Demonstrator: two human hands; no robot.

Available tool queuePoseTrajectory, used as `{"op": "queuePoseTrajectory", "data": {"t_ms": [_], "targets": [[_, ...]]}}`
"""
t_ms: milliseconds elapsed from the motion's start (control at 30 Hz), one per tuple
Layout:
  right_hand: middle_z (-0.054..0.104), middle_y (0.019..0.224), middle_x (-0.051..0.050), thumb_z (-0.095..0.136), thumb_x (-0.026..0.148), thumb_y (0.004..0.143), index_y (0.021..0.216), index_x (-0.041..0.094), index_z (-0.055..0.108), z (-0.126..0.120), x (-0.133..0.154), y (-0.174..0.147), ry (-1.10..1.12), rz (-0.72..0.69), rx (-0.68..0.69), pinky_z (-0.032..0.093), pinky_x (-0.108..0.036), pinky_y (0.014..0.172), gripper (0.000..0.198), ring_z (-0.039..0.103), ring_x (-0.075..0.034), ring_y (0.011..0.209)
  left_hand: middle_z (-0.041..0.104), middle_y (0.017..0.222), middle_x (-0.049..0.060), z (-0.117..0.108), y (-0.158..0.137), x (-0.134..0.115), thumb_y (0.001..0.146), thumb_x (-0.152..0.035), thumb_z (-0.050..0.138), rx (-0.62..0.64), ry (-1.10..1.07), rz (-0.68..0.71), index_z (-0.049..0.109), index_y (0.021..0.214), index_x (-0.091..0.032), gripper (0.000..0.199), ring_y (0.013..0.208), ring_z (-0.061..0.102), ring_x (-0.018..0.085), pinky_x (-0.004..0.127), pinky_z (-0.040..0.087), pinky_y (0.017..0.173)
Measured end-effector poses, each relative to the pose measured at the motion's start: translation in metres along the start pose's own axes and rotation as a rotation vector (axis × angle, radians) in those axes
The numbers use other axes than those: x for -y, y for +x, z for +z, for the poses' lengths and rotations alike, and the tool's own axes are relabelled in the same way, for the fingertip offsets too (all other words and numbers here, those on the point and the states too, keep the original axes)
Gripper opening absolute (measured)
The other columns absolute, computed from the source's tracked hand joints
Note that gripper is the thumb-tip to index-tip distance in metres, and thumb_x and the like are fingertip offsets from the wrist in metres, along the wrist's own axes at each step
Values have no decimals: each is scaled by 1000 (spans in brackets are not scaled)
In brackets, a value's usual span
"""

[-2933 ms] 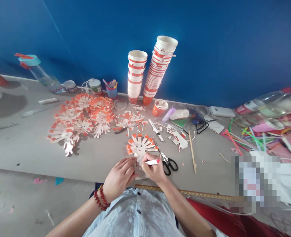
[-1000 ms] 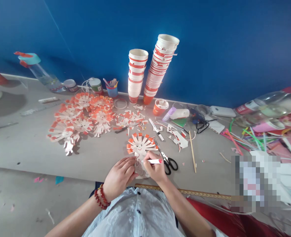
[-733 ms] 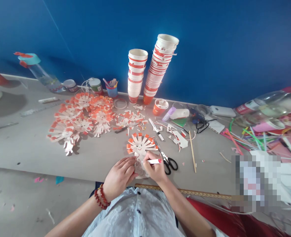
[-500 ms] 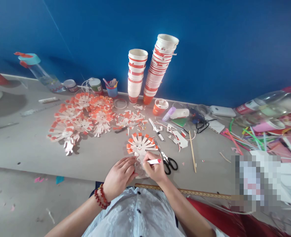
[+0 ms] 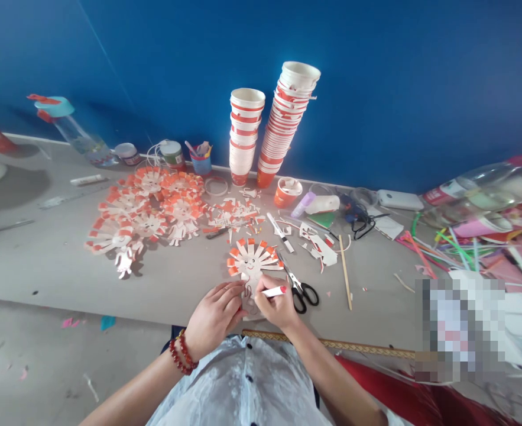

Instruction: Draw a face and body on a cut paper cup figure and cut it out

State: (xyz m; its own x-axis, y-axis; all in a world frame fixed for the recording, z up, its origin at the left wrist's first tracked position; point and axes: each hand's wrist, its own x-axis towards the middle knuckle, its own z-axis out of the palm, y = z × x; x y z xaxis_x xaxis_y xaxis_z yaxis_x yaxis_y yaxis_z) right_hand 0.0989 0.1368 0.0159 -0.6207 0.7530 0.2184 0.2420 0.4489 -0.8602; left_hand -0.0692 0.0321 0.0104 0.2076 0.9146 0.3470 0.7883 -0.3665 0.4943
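A cut-paper figure (image 5: pixel 249 265) with a smiling face and a fringe of orange-tipped strips around its head lies flat at the table's front. Dark curved lines are drawn on its white lower part. My left hand (image 5: pixel 216 310) rests flat over the left edge of that paper, fingers stretched out. In my right hand (image 5: pixel 278 307) a white marker pen (image 5: pixel 273 291) with a red end is gripped, its tip hidden by my fingers at the drawn lines. Black-handled scissors (image 5: pixel 304 296) lie partly open just right of my right hand.
Finished-looking orange-fringed paper figures (image 5: pixel 149 207) are heaped at the left. Paper scraps (image 5: pixel 236 214) and another marker (image 5: pixel 281 234) lie beyond the figure. Two tall stacks of paper cups (image 5: pixel 287 118) stand by the blue wall. A wooden stick (image 5: pixel 345 272) lies right of the scissors.
My right hand and the marker have shifted very slightly, the pen tilting a little. My left hand and the paper figure stay in place.
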Motion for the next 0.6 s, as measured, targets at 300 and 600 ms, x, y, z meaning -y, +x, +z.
{"op": "queuePoseTrajectory", "data": {"t_ms": [300,600], "targets": [[46,50,5,51,16,77,61,22,45,0,1,-1,-9,-5,6,30,-24,48,18,40,-11,47,70,121,12,-1,1,-1,99,-23,51,-13,19,6,57,89,-19,13,125,61,25,44,53,104],[47,51,5,52,16,76,62,22,46,0,2,0,-9,-22,19,32,-23,48,17,42,-11,46,70,121,13,-1,2,-1,99,-23,51,-16,22,6,57,89,-19,13,125,61,26,44,53,104]]}}
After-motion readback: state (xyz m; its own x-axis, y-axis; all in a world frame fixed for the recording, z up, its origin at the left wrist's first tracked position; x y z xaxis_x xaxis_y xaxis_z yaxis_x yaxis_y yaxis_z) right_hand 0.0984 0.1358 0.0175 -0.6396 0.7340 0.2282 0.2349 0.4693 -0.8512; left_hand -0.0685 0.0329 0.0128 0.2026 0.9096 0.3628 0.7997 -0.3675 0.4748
